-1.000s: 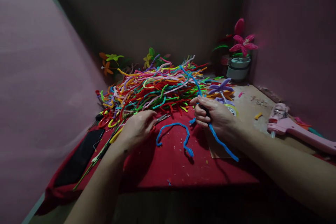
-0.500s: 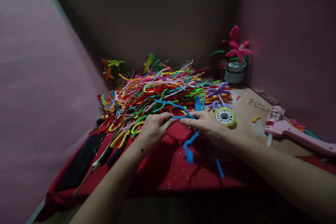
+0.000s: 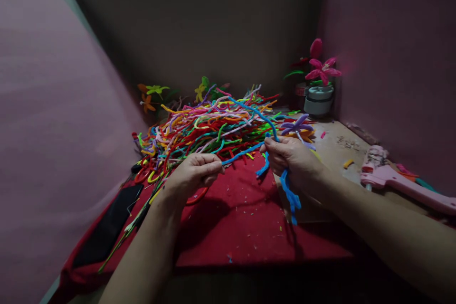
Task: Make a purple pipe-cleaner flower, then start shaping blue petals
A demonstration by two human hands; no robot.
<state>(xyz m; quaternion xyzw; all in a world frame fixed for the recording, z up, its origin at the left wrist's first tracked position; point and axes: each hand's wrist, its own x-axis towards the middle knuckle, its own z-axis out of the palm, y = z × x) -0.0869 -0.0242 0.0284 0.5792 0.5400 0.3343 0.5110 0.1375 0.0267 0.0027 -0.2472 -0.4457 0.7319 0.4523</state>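
Observation:
Blue fuzzy stems [image 3: 245, 152] stretch between my two hands above the red cloth [image 3: 235, 228]. My left hand [image 3: 194, 171] pinches one end between thumb and fingers. The fingers of my right hand [image 3: 287, 154] are closed on the blue stems at the other side. One long blue strand arcs up and left from the right fingers over the heap, and shorter bent blue pieces [image 3: 290, 194] hang below that hand. Behind lies a heap of many-coloured fuzzy stems [image 3: 213, 123].
A purple flower [image 3: 295, 124] and a pink glue gun [image 3: 395, 178] lie to the right on a board. A potted pink flower [image 3: 323, 71] stands at the back right. A black phone-like slab [image 3: 107, 228] lies at the left, near thin green stems.
My hands have moved apart, the left one down and left, pulling a blue strand straight between them. The right hand has risen slightly, and the long blue strand now arcs higher.

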